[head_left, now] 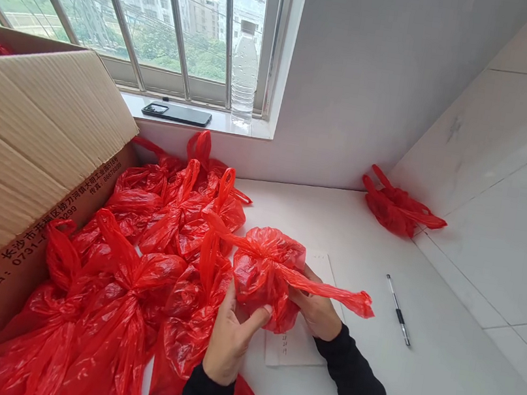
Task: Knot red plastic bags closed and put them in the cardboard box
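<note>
Both my hands hold one tied red plastic bag (266,270) just above the white table (438,382). My left hand (228,337) grips it from below on the left, thumb pressed against its side. My right hand (318,311) is wrapped round its right underside, fingers partly hidden by the plastic. The bag's two knotted handles stick out left and right. A pile of several similar tied red bags (134,270) lies just left of my hands.
A large open cardboard box (14,173) stands at the left. A paper sheet (293,350) lies under my hands, a pen (398,310) to the right. One more red bag (398,208) sits at the far right corner. A phone (177,113) and water bottle (245,69) rest on the windowsill.
</note>
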Demonstrator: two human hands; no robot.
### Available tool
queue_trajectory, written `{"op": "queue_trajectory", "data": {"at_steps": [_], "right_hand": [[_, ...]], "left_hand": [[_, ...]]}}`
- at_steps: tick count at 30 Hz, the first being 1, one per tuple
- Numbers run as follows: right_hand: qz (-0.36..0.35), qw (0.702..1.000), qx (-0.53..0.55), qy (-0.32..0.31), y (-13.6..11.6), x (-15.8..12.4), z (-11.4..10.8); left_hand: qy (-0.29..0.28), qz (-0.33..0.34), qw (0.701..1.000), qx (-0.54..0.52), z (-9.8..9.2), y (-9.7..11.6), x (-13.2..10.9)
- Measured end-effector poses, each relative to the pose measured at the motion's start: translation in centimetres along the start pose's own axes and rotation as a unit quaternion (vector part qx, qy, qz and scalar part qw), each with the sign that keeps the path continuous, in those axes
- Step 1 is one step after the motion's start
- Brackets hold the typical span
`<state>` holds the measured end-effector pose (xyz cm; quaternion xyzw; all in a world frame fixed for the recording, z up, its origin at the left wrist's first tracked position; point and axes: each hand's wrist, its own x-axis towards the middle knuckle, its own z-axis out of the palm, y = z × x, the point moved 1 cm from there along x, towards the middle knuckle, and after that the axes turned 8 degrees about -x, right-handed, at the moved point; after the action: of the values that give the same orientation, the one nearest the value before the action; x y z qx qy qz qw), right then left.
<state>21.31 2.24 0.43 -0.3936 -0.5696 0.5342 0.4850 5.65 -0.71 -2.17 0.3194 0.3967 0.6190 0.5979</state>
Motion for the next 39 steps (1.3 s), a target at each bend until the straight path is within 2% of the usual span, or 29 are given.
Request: {"op": "queue_trajectory", "data": {"at_steps": [4,11,15,18,21,23,26,27,28,30,32,34,37,39], "right_hand": [[0.003,1.0,0.002,-0.016,-0.3,-0.3,0.1],[0.009,0.998,0.028,-0.063,0.5,-0.7,0.2],[0.011,0.995,0.061,-0.076,0.3,-1.0,0.5],[0.021,0.994,0.079,-0.079,0.7,-1.1,0.5],[0.031,0.994,0.088,-0.058,1.3,-1.0,0.3],[0.039,0.994,0.096,-0.03,1.5,-0.8,0.3],[0.069,0.992,0.11,0.0,1.1,-0.7,0.5],[0.078,0.991,0.113,0.005,0.9,-0.6,0.5],[0.085,0.99,0.114,0.009,0.8,-0.6,0.6],[0.093,0.989,0.116,0.013,0.7,-0.5,0.6],[0.098,0.988,0.118,0.016,0.9,-0.3,0.6],[0.1,0.988,0.119,0.013,1.1,-0.2,0.6],[0.102,0.988,0.113,0.005,1.2,-0.1,0.6],[0.105,0.989,0.103,0.002,1.2,-0.1,0.7]], "left_hand": [[-0.04,-0.02,0.999,-0.025,0.1,0.1,-0.4],[-0.026,0.004,0.999,-0.03,0.2,0.8,-0.7],[-0.016,-0.026,0.993,-0.113,0.3,2.4,-1.1],[0.003,-0.068,0.982,-0.178,0.6,5.2,-1.8],[0.015,-0.101,0.983,-0.153,0.8,9.2,-1.6],[0.014,-0.082,0.992,-0.098,0.6,12.2,0.0],[0.03,0.016,0.997,0.064,-0.8,16.8,5.1],[0.052,0.056,0.985,0.154,-1.6,18.2,7.2],[0.083,0.09,0.954,0.273,-2.5,19.6,9.3],[0.12,0.113,0.923,0.348,-4.4,21.5,13.1],[0.164,0.142,0.884,0.414,-6.1,22.4,15.6],[0.174,0.172,0.84,0.484,-7.1,21.8,16.9],[0.137,0.193,0.779,0.581,-7.7,19.2,17.8],[0.134,0.19,0.74,0.631,-8.1,17.6,18.7]]}}
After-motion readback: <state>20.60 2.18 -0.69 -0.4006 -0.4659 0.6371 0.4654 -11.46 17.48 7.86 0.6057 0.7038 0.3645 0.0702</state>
